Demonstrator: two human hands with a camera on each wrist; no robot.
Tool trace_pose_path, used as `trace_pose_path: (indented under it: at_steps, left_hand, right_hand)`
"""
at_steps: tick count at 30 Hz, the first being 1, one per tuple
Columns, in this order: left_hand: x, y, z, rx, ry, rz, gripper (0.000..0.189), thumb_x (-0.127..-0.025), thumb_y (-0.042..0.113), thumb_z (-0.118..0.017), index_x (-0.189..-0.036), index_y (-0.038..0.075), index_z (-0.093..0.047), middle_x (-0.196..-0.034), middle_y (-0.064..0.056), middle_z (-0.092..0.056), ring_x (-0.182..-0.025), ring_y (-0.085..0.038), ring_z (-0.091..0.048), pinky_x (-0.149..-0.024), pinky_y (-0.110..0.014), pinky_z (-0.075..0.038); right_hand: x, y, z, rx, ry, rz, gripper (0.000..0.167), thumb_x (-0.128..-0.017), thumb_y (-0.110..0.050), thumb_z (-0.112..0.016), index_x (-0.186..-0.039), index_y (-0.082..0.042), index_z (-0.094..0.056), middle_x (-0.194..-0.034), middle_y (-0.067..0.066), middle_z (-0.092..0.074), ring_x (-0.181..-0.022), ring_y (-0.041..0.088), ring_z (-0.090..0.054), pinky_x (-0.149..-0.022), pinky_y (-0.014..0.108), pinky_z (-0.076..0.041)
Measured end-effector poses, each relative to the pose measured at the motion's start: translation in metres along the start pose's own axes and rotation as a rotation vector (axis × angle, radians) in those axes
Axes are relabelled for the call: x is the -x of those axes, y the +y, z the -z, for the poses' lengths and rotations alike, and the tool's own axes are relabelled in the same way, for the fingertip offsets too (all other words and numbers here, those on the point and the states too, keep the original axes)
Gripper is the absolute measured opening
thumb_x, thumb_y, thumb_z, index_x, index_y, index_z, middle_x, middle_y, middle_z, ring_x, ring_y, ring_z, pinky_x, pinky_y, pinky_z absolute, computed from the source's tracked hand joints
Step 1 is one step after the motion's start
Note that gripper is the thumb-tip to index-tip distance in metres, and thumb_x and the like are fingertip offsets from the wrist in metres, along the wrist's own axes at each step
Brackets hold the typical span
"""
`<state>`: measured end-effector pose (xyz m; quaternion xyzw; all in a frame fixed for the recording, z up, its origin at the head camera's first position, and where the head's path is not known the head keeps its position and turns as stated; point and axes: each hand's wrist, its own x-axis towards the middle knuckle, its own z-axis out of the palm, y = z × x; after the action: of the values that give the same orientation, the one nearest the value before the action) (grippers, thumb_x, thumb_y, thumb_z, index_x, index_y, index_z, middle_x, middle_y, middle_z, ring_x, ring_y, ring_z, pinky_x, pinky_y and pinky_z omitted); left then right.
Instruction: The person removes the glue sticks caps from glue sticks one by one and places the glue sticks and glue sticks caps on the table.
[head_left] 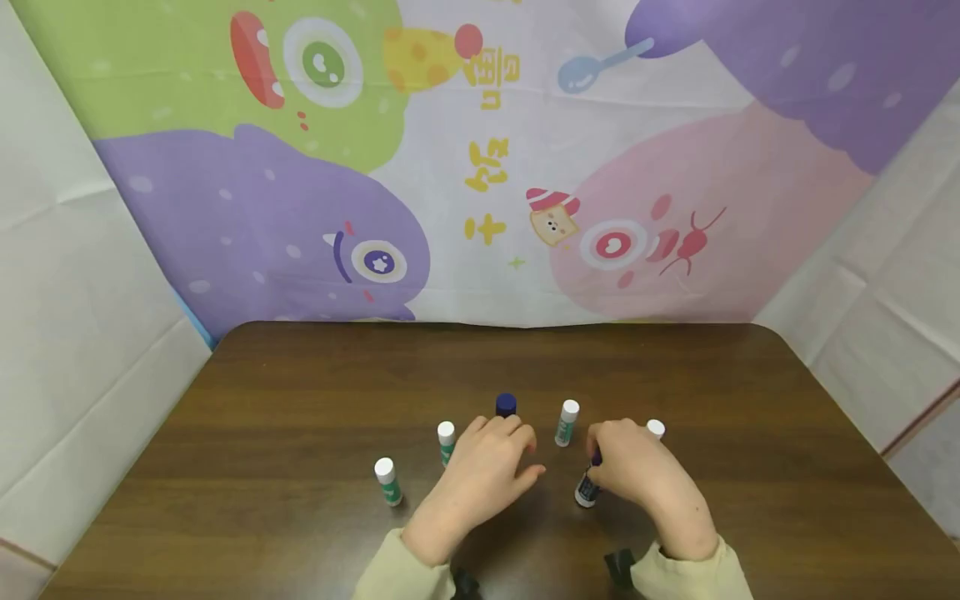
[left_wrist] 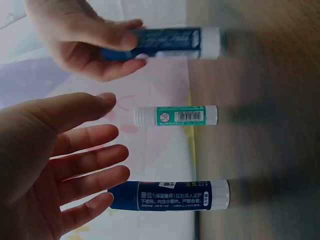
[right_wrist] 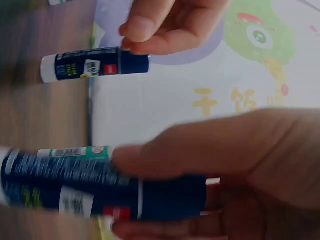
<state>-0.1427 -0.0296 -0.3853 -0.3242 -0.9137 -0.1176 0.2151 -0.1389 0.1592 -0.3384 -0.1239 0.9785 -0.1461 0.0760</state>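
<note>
My right hand [head_left: 639, 463] grips a navy glue stick [head_left: 587, 490] by its capped upper part, the white base pointing down and tilted a little toward me. The right wrist view has this glue stick [right_wrist: 100, 187] between thumb and fingers. Another navy glue stick [head_left: 506, 405] stands upright behind my left hand [head_left: 483, 471], which is spread and holds nothing. Its fingers overlap that stick's cap in the left wrist view, where the stick's label [left_wrist: 172, 195] shows. Between the hands and farther back stands a slim white-and-green glue stick [head_left: 567, 423].
Two more white-and-green glue sticks stand to the left, one by my left wrist [head_left: 447, 435] and one farther out [head_left: 387, 482]. A white cap [head_left: 656, 428] shows behind my right hand. A printed cloth [head_left: 480, 283] hangs at the brown table's [head_left: 300, 375] far edge.
</note>
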Motion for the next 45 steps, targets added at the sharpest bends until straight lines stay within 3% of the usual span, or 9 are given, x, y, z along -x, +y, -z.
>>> trace_pose_path:
  at_steps: [10,21,34,40,45]
  left_hand:
    - [0.0,0.003,-0.002,0.042,-0.078,0.0,0.037,-0.076,0.05,-0.066,-0.092,0.017,-0.063,-0.083,0.009,-0.058,-0.076,-0.008,-0.054,-0.068,-0.025,-0.04]
    - [0.003,0.006,-0.007,0.03,-0.073,-0.015,0.04,-0.071,0.054,-0.067,-0.085,0.017,-0.059,-0.077,0.01,-0.056,-0.068,-0.006,-0.05,-0.062,-0.023,-0.037]
    - [-0.002,-0.001,-0.002,0.01,0.026,0.005,0.03,-0.075,0.042,-0.07,-0.087,0.016,-0.06,-0.074,0.008,-0.059,-0.07,-0.01,-0.055,-0.065,-0.027,-0.041]
    - [0.0,-0.005,0.01,0.025,0.026,0.035,0.028,-0.076,0.04,-0.07,-0.091,0.017,-0.062,-0.078,0.008,-0.061,-0.073,-0.01,-0.056,-0.069,-0.028,-0.042]
    - [-0.002,-0.011,0.026,0.03,0.09,0.06,0.03,-0.074,0.038,-0.073,-0.093,0.017,-0.063,-0.083,0.007,-0.064,-0.075,-0.01,-0.057,-0.073,-0.028,-0.042]
  right_hand:
    - [0.001,-0.008,0.007,-0.172,0.034,0.077,0.012,-0.078,-0.014,-0.068,-0.083,-0.008,-0.058,-0.068,-0.003,-0.053,-0.056,0.01,-0.045,-0.05,0.024,-0.037]
    - [0.004,-0.008,0.005,-0.253,0.055,0.18,0.015,-0.083,-0.02,-0.065,-0.092,-0.01,-0.058,-0.073,-0.004,-0.056,-0.057,0.008,-0.046,-0.049,0.022,-0.038]
    - [0.0,-0.011,0.007,-0.243,0.168,0.238,0.012,-0.082,-0.023,-0.067,-0.089,-0.016,-0.062,-0.08,-0.007,-0.061,-0.063,0.005,-0.049,-0.056,0.021,-0.042]
    - [-0.001,-0.012,0.006,-0.299,0.19,0.244,0.015,-0.081,-0.027,-0.068,-0.092,-0.017,-0.064,-0.073,-0.009,-0.056,-0.057,0.006,-0.045,-0.051,0.021,-0.04]
    - [-0.004,-0.015,0.007,-0.425,0.219,0.228,0.023,-0.081,-0.029,-0.068,-0.098,-0.014,-0.064,-0.076,-0.004,-0.059,-0.06,0.009,-0.05,-0.052,0.021,-0.043]
